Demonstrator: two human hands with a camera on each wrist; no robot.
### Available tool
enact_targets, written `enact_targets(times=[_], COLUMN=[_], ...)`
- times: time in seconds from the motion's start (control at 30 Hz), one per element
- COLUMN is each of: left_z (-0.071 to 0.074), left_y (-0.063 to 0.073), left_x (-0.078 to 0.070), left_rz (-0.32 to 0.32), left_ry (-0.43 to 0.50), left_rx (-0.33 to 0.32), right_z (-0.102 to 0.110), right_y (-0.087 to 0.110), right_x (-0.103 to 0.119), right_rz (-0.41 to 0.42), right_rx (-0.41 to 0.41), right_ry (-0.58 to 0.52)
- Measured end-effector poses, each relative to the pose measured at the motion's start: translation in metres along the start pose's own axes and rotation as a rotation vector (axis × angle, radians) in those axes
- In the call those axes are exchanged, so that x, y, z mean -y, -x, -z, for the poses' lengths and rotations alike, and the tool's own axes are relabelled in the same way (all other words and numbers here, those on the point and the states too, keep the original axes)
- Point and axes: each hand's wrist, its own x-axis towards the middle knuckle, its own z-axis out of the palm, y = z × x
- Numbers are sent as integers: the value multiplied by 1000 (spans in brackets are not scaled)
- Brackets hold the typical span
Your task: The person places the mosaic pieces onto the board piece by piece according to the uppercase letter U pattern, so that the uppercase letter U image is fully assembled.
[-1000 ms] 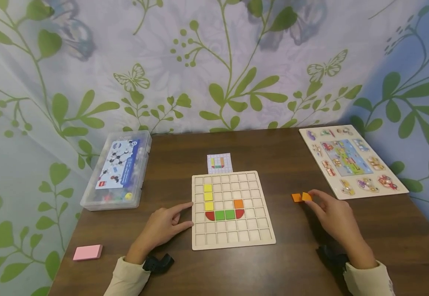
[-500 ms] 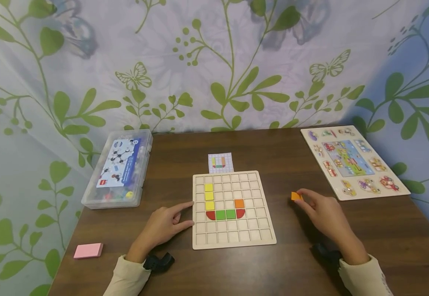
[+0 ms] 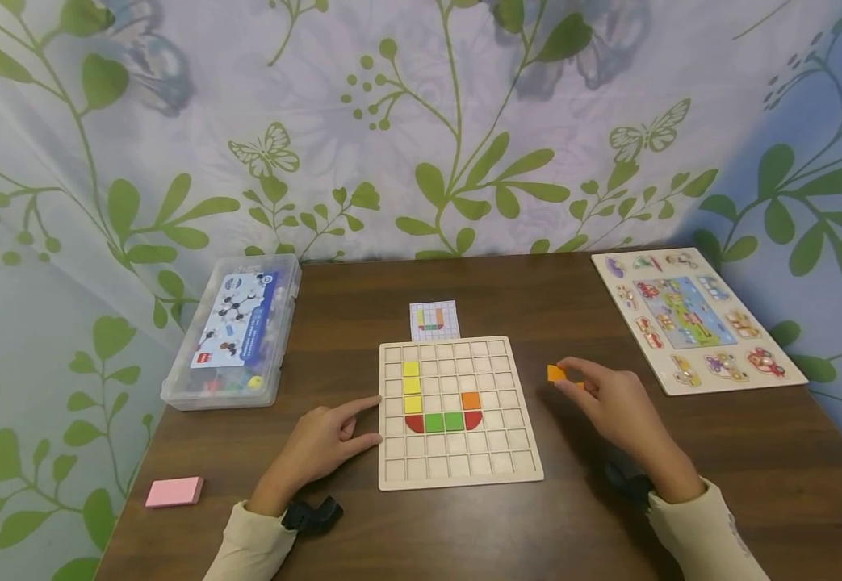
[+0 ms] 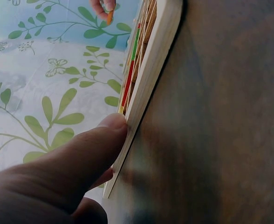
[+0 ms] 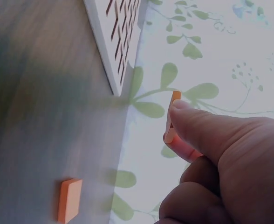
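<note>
A wooden grid board (image 3: 458, 466) lies in the middle of the table. On it, several yellow squares (image 3: 411, 386), two green squares (image 3: 434, 422), two red rounded corner pieces (image 3: 415, 424) and one orange square (image 3: 471, 401) form a U. My left hand (image 3: 315, 442) touches the board's left edge with index finger and thumb extended. Right of the board, my right hand (image 3: 624, 415) pinches an orange square tile (image 5: 176, 95) between thumb and index finger, raised above the table. Another orange tile (image 5: 70, 200) lies on the table below, mostly hidden behind the right hand in the head view.
A pattern card (image 3: 433, 320) showing a coloured U touches the board's far edge. At the left are a clear plastic case (image 3: 286, 323) and a pink block (image 3: 174, 491). A picture puzzle board (image 3: 656, 355) lies back right. A leaf-printed cloth (image 3: 362, 161) hangs behind the table.
My right hand has lifted one orange tile off the other and carried it left, closer to the board. The left hand has stayed at the board's edge.
</note>
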Motion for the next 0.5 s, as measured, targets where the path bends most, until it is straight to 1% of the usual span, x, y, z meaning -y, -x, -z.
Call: enact_targets(times=[0.1, 0.23, 0.37, 0.5], left_z=[-1, -1, -1, 0], left_y=[-1, -1, 0, 0], left_x=[0, 1, 0, -1], left_rz=[0, 3, 7, 11], left_ry=[-2, -1, -2, -11], left_rx=[-2, -5, 0, 2], right_z=[0, 1, -3, -10], right_y=[-4, -9, -14, -18], right_x=[4, 11, 17, 24], right_rz=[10, -1, -18, -36], right_rx=[-18, -7, 25, 75], right_ry=[-3, -22, -45, -74])
